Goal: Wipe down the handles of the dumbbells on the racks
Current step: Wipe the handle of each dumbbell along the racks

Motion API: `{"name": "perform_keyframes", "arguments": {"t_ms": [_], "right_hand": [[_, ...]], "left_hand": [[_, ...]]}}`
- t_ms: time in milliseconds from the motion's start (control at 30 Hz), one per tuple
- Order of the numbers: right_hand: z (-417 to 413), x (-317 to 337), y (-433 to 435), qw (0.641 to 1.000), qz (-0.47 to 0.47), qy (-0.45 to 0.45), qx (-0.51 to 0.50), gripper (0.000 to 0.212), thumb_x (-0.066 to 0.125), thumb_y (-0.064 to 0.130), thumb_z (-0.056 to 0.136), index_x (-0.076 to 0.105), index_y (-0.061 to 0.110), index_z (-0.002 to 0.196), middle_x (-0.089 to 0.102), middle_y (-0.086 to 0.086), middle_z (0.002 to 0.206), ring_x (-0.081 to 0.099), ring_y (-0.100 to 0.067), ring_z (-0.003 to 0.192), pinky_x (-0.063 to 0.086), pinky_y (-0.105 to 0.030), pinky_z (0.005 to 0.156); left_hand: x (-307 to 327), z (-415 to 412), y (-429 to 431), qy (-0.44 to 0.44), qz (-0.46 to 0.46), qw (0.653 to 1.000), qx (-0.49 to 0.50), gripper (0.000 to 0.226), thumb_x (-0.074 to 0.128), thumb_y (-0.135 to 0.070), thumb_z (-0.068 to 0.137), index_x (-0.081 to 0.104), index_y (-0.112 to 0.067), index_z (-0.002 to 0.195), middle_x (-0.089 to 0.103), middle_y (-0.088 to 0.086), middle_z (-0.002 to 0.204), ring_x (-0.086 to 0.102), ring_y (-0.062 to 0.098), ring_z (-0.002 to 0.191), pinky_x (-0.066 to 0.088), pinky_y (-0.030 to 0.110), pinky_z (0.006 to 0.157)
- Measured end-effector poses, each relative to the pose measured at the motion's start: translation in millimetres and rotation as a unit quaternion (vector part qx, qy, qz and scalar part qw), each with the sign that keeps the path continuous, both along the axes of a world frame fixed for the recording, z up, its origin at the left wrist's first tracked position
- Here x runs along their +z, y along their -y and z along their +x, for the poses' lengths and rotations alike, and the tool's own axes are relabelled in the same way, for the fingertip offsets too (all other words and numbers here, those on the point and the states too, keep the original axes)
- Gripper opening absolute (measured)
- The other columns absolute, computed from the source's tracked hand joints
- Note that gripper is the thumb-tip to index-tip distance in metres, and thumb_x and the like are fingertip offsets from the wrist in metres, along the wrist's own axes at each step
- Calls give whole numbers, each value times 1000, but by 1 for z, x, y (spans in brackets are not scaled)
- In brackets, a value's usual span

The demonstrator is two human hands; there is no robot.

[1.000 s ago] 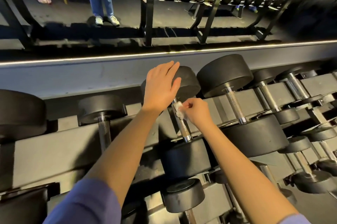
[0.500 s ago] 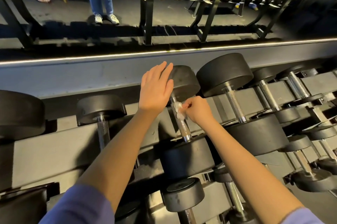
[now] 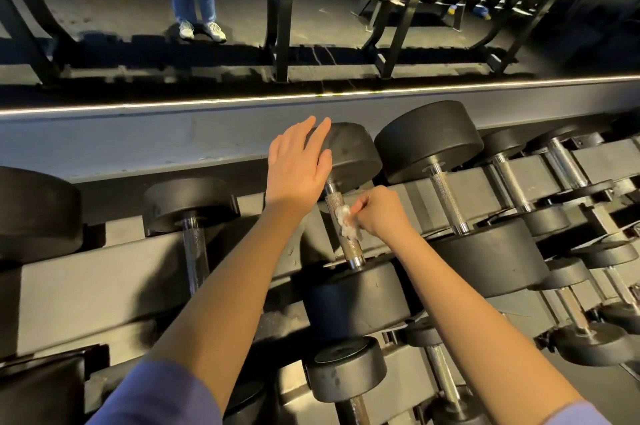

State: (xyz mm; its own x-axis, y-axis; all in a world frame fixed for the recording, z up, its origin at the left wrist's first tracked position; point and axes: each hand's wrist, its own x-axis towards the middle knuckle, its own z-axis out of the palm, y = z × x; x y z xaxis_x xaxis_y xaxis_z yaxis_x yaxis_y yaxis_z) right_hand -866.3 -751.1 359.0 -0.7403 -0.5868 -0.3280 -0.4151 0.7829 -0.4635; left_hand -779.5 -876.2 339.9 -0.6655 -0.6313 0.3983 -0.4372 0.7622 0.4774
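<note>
A black dumbbell with a knurled chrome handle (image 3: 349,244) lies on the top tier of the grey rack (image 3: 104,272). My left hand (image 3: 298,165) rests flat, fingers spread, on its far head (image 3: 353,151). My right hand (image 3: 379,213) pinches a small crumpled white wipe (image 3: 348,222) against the middle of the handle. The near head (image 3: 356,300) sits below the wipe.
More dumbbells line the rack: one to the left (image 3: 194,241), a larger one to the right (image 3: 446,199), smaller ones further right and on the lower tier (image 3: 346,369). A mirror above reflects other racks and a standing person's legs (image 3: 194,2).
My right hand has slid the wipe a little down the handle, from near the far head toward its middle. My left hand stays on the far head.
</note>
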Motion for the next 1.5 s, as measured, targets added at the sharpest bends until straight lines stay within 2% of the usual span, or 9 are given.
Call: {"name": "perform_keyframes", "arguments": {"t_ms": [300,467,700,800,933,1133,1267,1400,1500], "right_hand": [[-5,-8,20,985,-158,21,-58,8,67,6,84,74,1,83,71,-14,91,60,-17,80,50,-27,78],[-10,-7,12,999,-41,23,-10,11,65,8,84,74,2,81,70,-16,91,65,-24,88,54,-38,84],[9,-2,-25,988,144,-6,54,10,66,15,82,73,23,83,67,-5,97,63,-27,97,51,-30,78],[15,6,-31,996,82,-13,19,16,60,14,87,73,22,85,66,-5,99,64,-28,96,49,-30,75],[21,6,-47,996,-87,7,-10,16,65,14,86,69,19,72,67,-3,79,65,-27,86,50,-33,75],[33,6,-63,980,-200,5,14,17,67,17,87,74,10,101,71,-2,87,62,-13,80,48,-25,74],[35,5,-69,981,-188,7,49,17,62,18,90,75,21,101,73,3,86,65,-12,81,53,-33,73],[38,6,-73,987,-148,-6,58,27,57,24,93,67,31,117,72,4,104,65,-15,95,51,-31,81],[46,0,-79,987,-142,-68,22,37,52,31,95,58,25,131,61,3,128,59,-16,111,44,-27,90]], "left_hand": [[1,-1,1,-1,-1,1000,-5,47,32,-30,100,34,-21,146,37,4,149,31,21,138,24,41,115],[2,0,0,10,-2,1000,-1,47,32,-29,101,32,-21,147,35,4,151,30,21,139,23,41,115],[4,4,-5,28,13,1000,-1,48,28,-31,102,26,-22,150,27,5,155,24,24,143,23,50,114],[11,11,-19,23,47,999,8,50,30,-30,103,22,-20,151,19,5,158,13,25,146,14,46,118],[-6,43,-52,-85,9,996,-10,39,50,-21,94,55,-7,130,52,8,131,45,21,122,39,37,102],[-16,53,-85,-36,329,937,-110,23,55,-20,94,63,-19,115,55,-8,103,51,-6,82,36,2,75],[-12,44,-92,-102,511,848,-97,16,63,-15,90,63,-30,96,67,-10,88,65,9,86,53,24,84],[-18,36,-85,-116,511,852,-2,13,68,-14,86,64,-27,84,67,-5,81,66,16,84,55,32,82],[-20,35,-72,-112,437,889,82,3,63,-21,90,62,-20,87,60,-8,78,58,7,77,47,15,69]]}}
